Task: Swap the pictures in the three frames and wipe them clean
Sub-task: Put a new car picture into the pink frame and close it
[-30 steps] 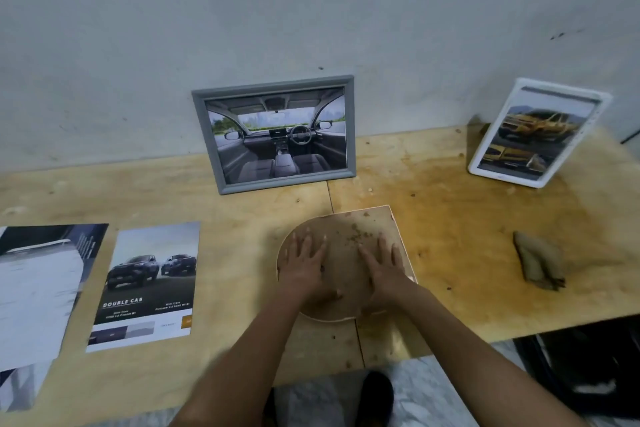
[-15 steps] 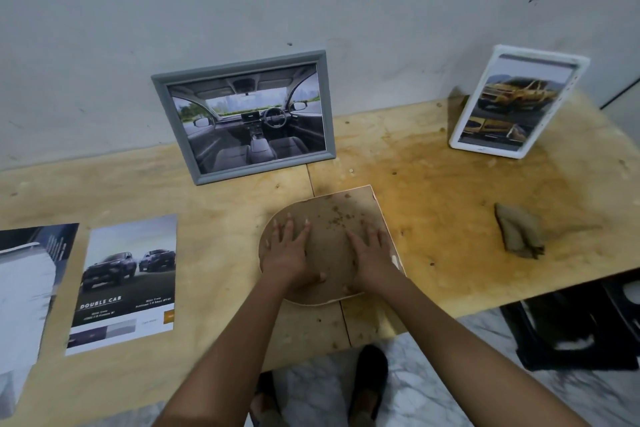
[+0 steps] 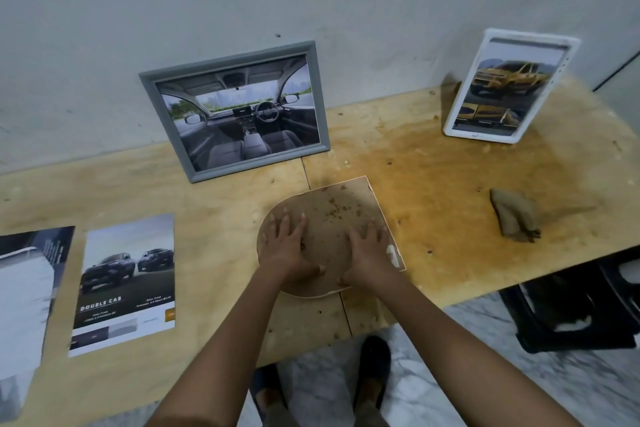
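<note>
Both hands, left (image 3: 287, 246) and right (image 3: 369, 253), press flat with spread fingers on the face-down frame back (image 3: 332, 215). Behind it stands the grey frame (image 3: 235, 111).

Only a slightly lower viewpoint

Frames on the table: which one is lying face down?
The brown-backed frame, front centre, flat under the left hand and right hand. The grey frame and white frame stand propped up at the back, pictures showing.
</note>
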The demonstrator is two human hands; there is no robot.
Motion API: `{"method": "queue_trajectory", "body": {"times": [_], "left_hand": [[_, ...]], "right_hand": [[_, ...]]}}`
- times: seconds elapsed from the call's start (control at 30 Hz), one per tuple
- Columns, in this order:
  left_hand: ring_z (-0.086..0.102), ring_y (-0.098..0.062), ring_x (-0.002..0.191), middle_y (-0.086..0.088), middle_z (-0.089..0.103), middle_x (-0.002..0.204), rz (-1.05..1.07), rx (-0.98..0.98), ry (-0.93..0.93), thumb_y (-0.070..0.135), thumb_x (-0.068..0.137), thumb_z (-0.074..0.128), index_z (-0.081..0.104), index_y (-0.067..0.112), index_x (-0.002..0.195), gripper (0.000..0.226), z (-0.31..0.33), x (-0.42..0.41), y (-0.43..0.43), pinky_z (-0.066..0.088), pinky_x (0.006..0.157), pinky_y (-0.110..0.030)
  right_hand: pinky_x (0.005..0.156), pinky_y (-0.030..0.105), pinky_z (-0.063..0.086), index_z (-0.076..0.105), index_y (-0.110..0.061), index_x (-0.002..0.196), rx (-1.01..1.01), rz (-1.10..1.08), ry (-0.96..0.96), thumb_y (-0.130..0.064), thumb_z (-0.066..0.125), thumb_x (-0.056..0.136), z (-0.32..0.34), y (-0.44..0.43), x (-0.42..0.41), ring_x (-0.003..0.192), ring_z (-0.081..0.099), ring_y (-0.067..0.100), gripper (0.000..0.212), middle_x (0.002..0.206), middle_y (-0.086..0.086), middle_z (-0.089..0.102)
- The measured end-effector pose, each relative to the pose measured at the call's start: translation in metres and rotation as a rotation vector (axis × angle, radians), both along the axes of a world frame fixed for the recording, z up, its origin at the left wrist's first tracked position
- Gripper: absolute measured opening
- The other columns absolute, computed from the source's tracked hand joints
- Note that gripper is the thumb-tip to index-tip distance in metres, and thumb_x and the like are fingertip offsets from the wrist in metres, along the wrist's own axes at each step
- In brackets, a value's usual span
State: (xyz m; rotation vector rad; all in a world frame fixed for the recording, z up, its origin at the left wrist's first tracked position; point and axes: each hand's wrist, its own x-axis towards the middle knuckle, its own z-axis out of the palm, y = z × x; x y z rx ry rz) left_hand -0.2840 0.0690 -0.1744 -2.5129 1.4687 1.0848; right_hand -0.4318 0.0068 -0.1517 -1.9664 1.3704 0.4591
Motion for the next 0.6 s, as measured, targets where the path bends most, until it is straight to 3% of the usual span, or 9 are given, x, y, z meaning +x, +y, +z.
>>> {"method": "queue_trajectory", "body": {"times": [0.1,0.17,0.23,0.3,0.37,0.5,0.6], "left_hand": [[-0.026,-0.024,0.141,-0.001,-0.028,0.154,0.049,-0.137,0.033,0.055,0.075,0.066,-0.008,0.032,0.149,0.107,-0.004,-0.006,0.016,-0.007,0.115,-0.044],[-0.013,-0.023,0.145,-0.001,-0.015,0.157,0.218,-0.357,0.026,0.046,0.082,0.062,0.003,0.028,0.150,0.091,-0.004,-0.008,0.028,0.003,0.117,-0.043],[0.005,-0.028,0.144,-0.007,0.005,0.158,0.472,-0.505,-0.002,0.031,0.089,0.057,0.016,0.019,0.148,0.073,-0.002,-0.006,0.037,0.016,0.115,-0.043],[0.022,-0.034,0.137,-0.015,0.026,0.149,0.668,-0.523,0.025,0.018,0.092,0.052,0.027,0.010,0.145,0.060,-0.003,-0.004,0.042,0.028,0.109,-0.045],[0.037,-0.038,0.124,-0.020,0.042,0.132,0.736,-0.477,0.039,0.010,0.092,0.050,0.035,0.005,0.140,0.051,-0.005,-0.003,0.042,0.035,0.099,-0.045],[0.052,-0.040,0.103,-0.020,0.051,0.110,0.878,-0.455,-0.019,0.003,0.083,0.054,0.057,0.004,0.116,0.032,0.005,0.004,0.032,0.043,0.088,-0.044],[0.054,-0.035,0.096,-0.016,0.050,0.107,0.939,-0.545,0.050,0.005,0.081,0.056,0.062,0.005,0.109,0.028,0.017,0.010,0.018,0.044,0.080,-0.035]], "right_hand": [[0.106,0.044,0.032,0.036,-0.012,0.134,-0.112,-0.102,-0.041,-0.020,0.059,0.086,0.009,-0.014,-0.004,0.132,0.023,0.035,0.054,0.145,0.014,0.023],[0.092,0.042,0.041,0.042,-0.013,0.129,-0.303,-0.201,-0.078,-0.022,0.055,0.086,0.012,-0.026,-0.009,0.121,0.034,0.031,0.045,0.133,0.011,0.036],[0.085,0.039,0.041,0.044,-0.014,0.125,-0.403,-0.229,-0.078,-0.021,0.052,0.086,0.011,-0.033,-0.012,0.115,0.038,0.030,0.041,0.127,0.010,0.042],[0.087,0.040,0.040,0.042,-0.012,0.126,-0.293,-0.273,-0.095,-0.022,0.053,0.084,0.007,-0.035,-0.015,0.115,0.038,0.033,0.044,0.125,0.013,0.042],[0.089,0.040,0.040,0.041,-0.010,0.126,-0.196,-0.306,-0.109,-0.021,0.056,0.082,0.001,-0.033,-0.016,0.115,0.038,0.035,0.048,0.124,0.015,0.041],[0.085,0.038,0.041,0.048,-0.007,0.118,-0.181,-0.389,-0.147,-0.016,0.059,0.080,-0.001,-0.040,-0.013,0.110,0.043,0.037,0.041,0.119,0.017,0.044],[0.072,0.035,0.044,0.058,-0.012,0.102,-0.186,-0.421,-0.273,-0.019,0.059,0.078,0.009,-0.052,-0.016,0.100,0.050,0.037,0.026,0.103,0.016,0.052]]}}
